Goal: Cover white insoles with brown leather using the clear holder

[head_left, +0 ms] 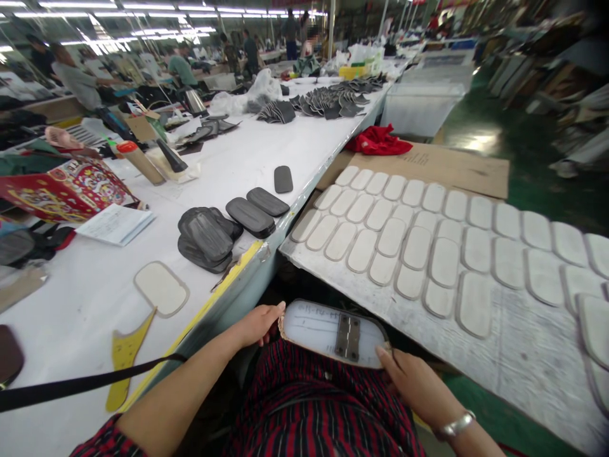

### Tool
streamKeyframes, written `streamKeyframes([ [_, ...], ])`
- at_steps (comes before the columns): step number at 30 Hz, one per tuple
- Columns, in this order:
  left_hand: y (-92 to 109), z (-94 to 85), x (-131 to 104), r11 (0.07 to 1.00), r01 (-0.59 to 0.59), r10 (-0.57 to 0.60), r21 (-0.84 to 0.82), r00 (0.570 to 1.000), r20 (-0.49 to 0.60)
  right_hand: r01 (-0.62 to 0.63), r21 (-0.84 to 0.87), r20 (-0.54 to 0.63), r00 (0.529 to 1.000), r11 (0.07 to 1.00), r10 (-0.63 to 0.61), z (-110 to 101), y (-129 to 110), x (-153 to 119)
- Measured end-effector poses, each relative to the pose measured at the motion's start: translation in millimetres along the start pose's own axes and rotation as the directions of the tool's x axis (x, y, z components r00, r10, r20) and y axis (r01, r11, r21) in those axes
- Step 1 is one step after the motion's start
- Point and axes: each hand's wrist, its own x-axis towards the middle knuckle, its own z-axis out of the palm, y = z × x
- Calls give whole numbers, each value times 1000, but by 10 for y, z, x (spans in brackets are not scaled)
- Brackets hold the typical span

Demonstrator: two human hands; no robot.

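Above my lap I hold a rounded oblong plate (314,330) with a pale, translucent face, handwriting on it and a dark rim. A dark metal hinge (347,337) is fixed near its right end. My left hand (264,324) grips the left end, thumb on top and fingers curled beneath. At the right end, my right hand (404,374) pinches the edge, its thumb on the face. On the table to the left lie a single cream oval piece (162,289), a yellow curved tool (128,355) and a stack of dark oval pads (207,238).
On the right, a board (518,355) carries rows of cream oval pieces. Behind it are cardboard (457,165) and a red cloth (380,139). The white table (214,158) has a yellow-taped edge. A black strap (85,384) crosses at left. People work in the background.
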Motion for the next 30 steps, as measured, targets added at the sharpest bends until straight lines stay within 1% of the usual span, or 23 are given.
streamKeyframes([
  [1,21,-9,-3,1000,-15,15,19,1000,-3,-64,151,-4,998,986,66,-7,-30,-17],
  [2,41,-9,-9,997,-42,43,64,999,-18,-140,306,10,990,942,143,-6,-67,-35],
  [3,58,3,-14,989,-73,79,128,996,-42,-215,448,54,975,868,214,5,-107,-53],
  [4,68,24,-18,976,-100,115,192,991,-65,-279,565,117,959,776,260,24,-146,-68],
  [5,70,52,-18,964,-121,144,237,986,-79,-336,656,196,941,676,277,49,-181,-77],
  [6,64,80,-12,958,-135,161,251,983,-84,-374,730,273,927,571,259,78,-207,-81],
  [8,40,124,10,965,-153,170,212,983,-64,-411,828,356,911,383,209,126,-232,-75],
  [9,27,132,22,968,-162,174,189,984,-49,-411,852,368,911,325,186,136,-231,-70],
  [10,16,129,33,969,-170,181,179,982,-46,-409,862,372,912,298,175,134,-226,-65],
  [11,9,117,40,968,-174,186,184,981,-54,-408,860,369,912,307,178,119,-217,-61],
  [12,6,98,44,965,-170,186,202,980,-65,-404,842,350,914,359,206,93,-205,-57],
  [13,4,78,46,959,-163,185,233,980,-74,-393,803,307,917,447,256,59,-192,-49],
  [14,1,60,47,949,-155,184,275,980,-82,-380,741,234,919,554,318,22,-178,-36],
  [16,-12,44,50,919,-142,187,368,978,-88,-367,549,38,909,751,416,-46,-145,7],
  [17,-25,48,52,902,-143,193,406,977,-86,-366,457,-43,901,810,431,-70,-128,35],
  [18,-39,58,54,890,-143,199,433,976,-87,-367,412,-79,897,834,434,-85,-112,63],
  [19,-55,73,55,883,-136,198,450,976,-93,-371,417,-68,898,829,436,-94,-96,87],
  [21,-82,102,46,879,-106,175,464,979,-108,-392,513,36,899,764,437,-94,-68,113],
  [24,-96,122,13,895,-77,135,439,985,-104,-436,663,206,888,608,412,-83,-37,89],
  [26,-91,120,-5,911,-79,128,405,987,-94,-468,735,290,871,490,397,-68,-25,52],
  [27,-87,119,-10,917,-81,128,391,987,-97,-480,754,313,862,448,398,-55,-22,36],
  [28,-83,119,-10,920,-78,127,384,986,-106,-484,761,315,858,432,406,-38,-21,24],
  [30,-81,122,-4,918,-71,128,390,984,-124,-469,749,275,863,468,424,2,-24,13],
])
